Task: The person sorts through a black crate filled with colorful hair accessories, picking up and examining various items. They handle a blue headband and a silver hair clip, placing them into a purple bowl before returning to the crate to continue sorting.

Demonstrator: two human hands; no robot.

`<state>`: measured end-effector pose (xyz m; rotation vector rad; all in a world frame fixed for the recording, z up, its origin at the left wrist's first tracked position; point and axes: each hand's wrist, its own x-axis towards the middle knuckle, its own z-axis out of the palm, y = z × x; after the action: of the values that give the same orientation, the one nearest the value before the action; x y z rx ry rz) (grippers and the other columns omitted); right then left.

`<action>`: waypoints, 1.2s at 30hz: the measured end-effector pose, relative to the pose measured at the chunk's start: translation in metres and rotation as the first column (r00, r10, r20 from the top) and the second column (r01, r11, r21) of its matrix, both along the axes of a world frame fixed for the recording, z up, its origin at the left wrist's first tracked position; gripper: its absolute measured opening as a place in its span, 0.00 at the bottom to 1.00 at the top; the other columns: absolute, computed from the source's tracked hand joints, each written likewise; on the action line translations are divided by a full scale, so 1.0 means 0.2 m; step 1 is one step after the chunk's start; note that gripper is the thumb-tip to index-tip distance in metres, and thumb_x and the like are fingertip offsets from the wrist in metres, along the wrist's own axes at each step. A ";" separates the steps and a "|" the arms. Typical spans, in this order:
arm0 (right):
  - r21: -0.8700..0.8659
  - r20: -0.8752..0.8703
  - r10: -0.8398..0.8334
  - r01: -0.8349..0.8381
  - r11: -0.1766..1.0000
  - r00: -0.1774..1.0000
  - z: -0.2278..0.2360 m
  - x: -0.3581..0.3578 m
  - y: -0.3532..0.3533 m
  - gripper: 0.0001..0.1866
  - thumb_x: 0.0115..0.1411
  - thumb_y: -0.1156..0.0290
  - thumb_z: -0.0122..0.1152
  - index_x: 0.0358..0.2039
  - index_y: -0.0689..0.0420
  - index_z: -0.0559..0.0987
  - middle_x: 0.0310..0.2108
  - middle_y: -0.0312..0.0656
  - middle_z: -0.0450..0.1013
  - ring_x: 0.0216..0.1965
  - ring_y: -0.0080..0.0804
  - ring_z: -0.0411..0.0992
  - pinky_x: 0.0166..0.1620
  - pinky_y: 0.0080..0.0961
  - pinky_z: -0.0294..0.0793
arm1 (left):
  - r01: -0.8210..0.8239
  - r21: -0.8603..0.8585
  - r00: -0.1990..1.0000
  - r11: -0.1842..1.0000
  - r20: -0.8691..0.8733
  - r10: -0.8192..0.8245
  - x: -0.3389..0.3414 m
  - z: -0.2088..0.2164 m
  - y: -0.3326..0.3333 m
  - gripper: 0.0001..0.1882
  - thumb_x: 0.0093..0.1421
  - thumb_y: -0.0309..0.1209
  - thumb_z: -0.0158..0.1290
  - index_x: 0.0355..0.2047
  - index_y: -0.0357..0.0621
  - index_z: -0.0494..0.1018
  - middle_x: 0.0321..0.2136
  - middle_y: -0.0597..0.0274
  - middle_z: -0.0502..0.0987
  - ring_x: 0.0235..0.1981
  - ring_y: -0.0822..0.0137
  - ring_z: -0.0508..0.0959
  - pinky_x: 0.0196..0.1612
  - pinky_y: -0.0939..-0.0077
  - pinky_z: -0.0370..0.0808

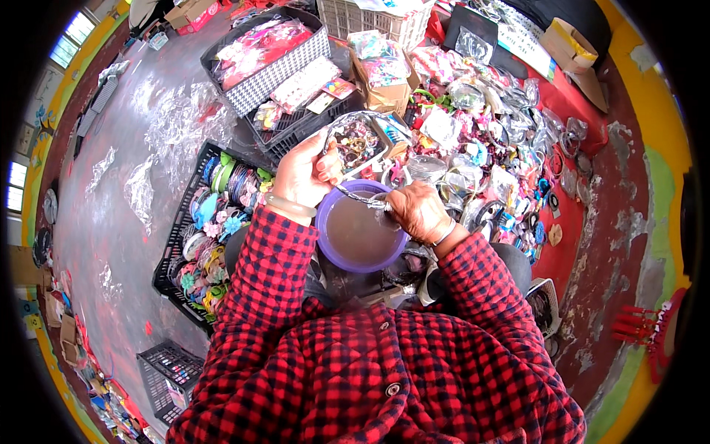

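My left hand is closed around a thin, curved band with a silvery grey, twisted look, like a headband. Opposite it, my right hand pinches the other end of this band, where a small whitish bit shows at the fingertips. The stretch between my hands passes over the rim of a purple basin holding murky, greyish-brown liquid. Just beyond my hands stands a light-coloured tray with many small hair ties or beads in it.
A black crate of colourful headbands stands at my left. Beyond it are stacked grey baskets and a cardboard box of packaged goods. A large pile of wrapped hair accessories spreads at the right. Plastic film lies on the floor.
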<state>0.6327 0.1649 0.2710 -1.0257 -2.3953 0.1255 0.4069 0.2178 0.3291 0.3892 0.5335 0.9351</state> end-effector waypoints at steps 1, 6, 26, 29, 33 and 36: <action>0.010 0.024 -0.015 0.014 1.000 1.000 0.00 0.00 0.00 0.06 0.42 0.72 0.57 0.19 0.52 0.67 0.14 0.39 0.65 0.18 0.39 0.66 0.26 0.34 0.65 | 0.000 0.005 1.000 1.000 -0.011 0.000 -0.01 0.00 -0.01 0.15 0.62 0.41 0.42 0.27 0.43 0.66 0.09 0.74 0.55 0.11 0.77 0.56 0.18 0.82 0.55; 0.114 0.091 -0.140 0.129 0.985 0.986 -0.07 0.05 0.03 0.05 0.42 0.70 0.56 0.18 0.51 0.68 0.12 0.40 0.65 0.16 0.38 0.67 0.22 0.33 0.66 | -0.080 0.048 0.997 0.996 0.012 0.079 -0.06 -0.02 0.02 0.13 0.62 0.40 0.43 0.27 0.44 0.67 0.09 0.74 0.55 0.10 0.79 0.54 0.17 0.83 0.54; -0.221 -0.385 -0.176 0.095 0.971 0.906 0.20 -0.08 -0.02 0.20 0.56 0.65 0.52 0.49 0.58 0.69 0.45 0.47 0.67 0.50 0.44 0.63 0.52 0.37 0.60 | 0.277 0.687 0.800 0.672 -0.553 0.235 0.19 -0.32 -0.04 0.13 0.58 0.20 0.43 0.45 0.36 0.66 0.39 0.62 0.72 0.41 0.72 0.71 0.46 0.77 0.68; -0.029 -0.271 -0.231 0.231 0.972 0.935 0.19 -0.15 -0.05 0.16 0.53 0.69 0.52 0.44 0.58 0.71 0.46 0.44 0.65 0.55 0.44 0.57 0.57 0.45 0.50 | 0.214 0.783 0.850 0.585 -0.444 0.284 0.28 -0.25 -0.14 0.14 0.58 0.22 0.44 0.46 0.37 0.67 0.43 0.62 0.71 0.46 0.70 0.69 0.50 0.74 0.65; -0.007 -0.393 -0.255 0.274 0.962 0.884 0.18 -0.12 -0.02 0.13 0.53 0.73 0.50 0.40 0.58 0.73 0.43 0.45 0.67 0.52 0.46 0.61 0.56 0.45 0.51 | 0.396 0.713 0.804 0.578 -0.574 0.158 0.28 -0.23 -0.18 0.14 0.58 0.21 0.44 0.46 0.38 0.67 0.43 0.62 0.71 0.46 0.71 0.69 0.50 0.75 0.65; -0.002 -0.490 -0.251 0.287 0.958 0.835 0.15 -0.13 0.00 0.11 0.53 0.75 0.50 0.38 0.59 0.73 0.42 0.46 0.67 0.50 0.47 0.62 0.54 0.43 0.56 | 0.382 0.683 0.781 0.622 -0.599 0.178 0.27 -0.32 -0.18 0.14 0.56 0.18 0.43 0.44 0.36 0.68 0.41 0.62 0.72 0.45 0.72 0.70 0.48 0.77 0.66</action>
<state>0.6074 0.1656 0.3018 -1.1305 -1.7700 0.1724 0.4608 0.1819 0.2654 1.5849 0.6658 0.8656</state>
